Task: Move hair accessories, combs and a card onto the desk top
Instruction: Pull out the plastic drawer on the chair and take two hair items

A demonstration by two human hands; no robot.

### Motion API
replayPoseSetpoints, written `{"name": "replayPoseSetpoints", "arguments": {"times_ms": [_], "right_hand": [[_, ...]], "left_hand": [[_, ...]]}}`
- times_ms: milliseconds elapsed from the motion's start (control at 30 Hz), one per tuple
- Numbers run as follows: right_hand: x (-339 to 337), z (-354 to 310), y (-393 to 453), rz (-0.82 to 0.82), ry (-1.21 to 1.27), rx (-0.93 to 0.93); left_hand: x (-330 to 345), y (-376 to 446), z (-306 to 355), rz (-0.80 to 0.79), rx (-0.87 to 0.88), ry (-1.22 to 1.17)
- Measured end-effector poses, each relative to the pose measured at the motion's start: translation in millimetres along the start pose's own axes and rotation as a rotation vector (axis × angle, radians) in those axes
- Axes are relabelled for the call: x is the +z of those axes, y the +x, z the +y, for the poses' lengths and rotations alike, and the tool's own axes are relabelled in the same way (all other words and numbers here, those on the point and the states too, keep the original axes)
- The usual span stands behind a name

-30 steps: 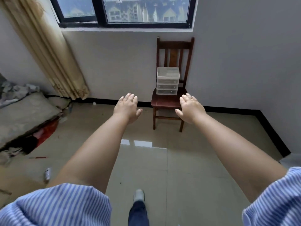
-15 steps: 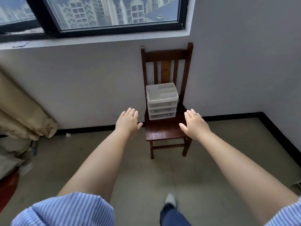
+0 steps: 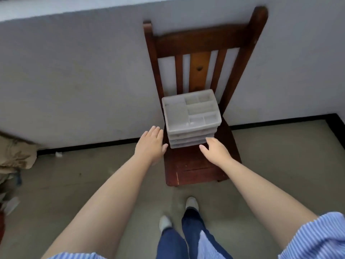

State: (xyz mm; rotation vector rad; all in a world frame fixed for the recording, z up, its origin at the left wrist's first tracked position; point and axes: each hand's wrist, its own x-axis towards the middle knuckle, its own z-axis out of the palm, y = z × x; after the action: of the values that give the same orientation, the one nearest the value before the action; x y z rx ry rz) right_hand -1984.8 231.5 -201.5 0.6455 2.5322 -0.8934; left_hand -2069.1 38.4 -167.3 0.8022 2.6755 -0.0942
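Fingers loosely spread, our left hand (image 3: 151, 144) and right hand (image 3: 215, 151) hold nothing. We flank the white drawer organizer (image 3: 190, 116) on the wooden chair (image 3: 197, 165).

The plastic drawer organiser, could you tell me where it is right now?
The drawer organiser sits on the wooden chair seat against the wall, just beyond both open hands.

We cannot tell what the blurred organizer (image 3: 191, 113) at frame centre holds in its compartments or drawers, the right hand (image 3: 215, 151) covers its lower right corner, and the cloth heap (image 3: 15, 156) is cut off by the left edge.
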Motion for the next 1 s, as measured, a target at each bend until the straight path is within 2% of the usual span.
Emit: {"name": "replayPoseSetpoints", "arguments": {"times_ms": [67,233,333,400,533,700,867,933,1000], "right_hand": [[10.9,-5.9,36.6,-0.043,0.327,0.164],[49.0,-4.8,104.3,-0.081,1.393,0.53],[61.6,1.3,131.5,-0.018,1.749,0.588],[64.4,5.6,142.5,0.024,1.867,0.608],[72.0,17.2,147.3,0.029,1.856,0.581],[86.3,43.5,117.0,0.001,1.61,0.822],[94.7,60.8,69.9,-0.072,1.435,0.848],[89.6,60.4,61.5,-0.12,1.28,0.809],[75.6,57.9,53.9,-0.275,0.959,0.716]], "left_hand": [[13.8,32.2,-2.6,-0.026,0.031,-0.009],[55.7,89.3,-8.2,-0.052,0.065,-0.022],[77.9,107.8,-15.2,-0.028,0.082,-0.051],[89.3,114.4,-20.3,-0.009,0.103,-0.08],[102.4,118.9,-23.9,0.001,0.144,-0.095],[107.1,120.1,-19.7,-0.003,0.111,-0.118],[106.1,118.2,-10.1,0.022,0.072,-0.156],[107.3,110.3,-4.8,0.005,0.043,-0.135],[110.3,97.0,1.7,0.018,0.118,-0.098]]}}
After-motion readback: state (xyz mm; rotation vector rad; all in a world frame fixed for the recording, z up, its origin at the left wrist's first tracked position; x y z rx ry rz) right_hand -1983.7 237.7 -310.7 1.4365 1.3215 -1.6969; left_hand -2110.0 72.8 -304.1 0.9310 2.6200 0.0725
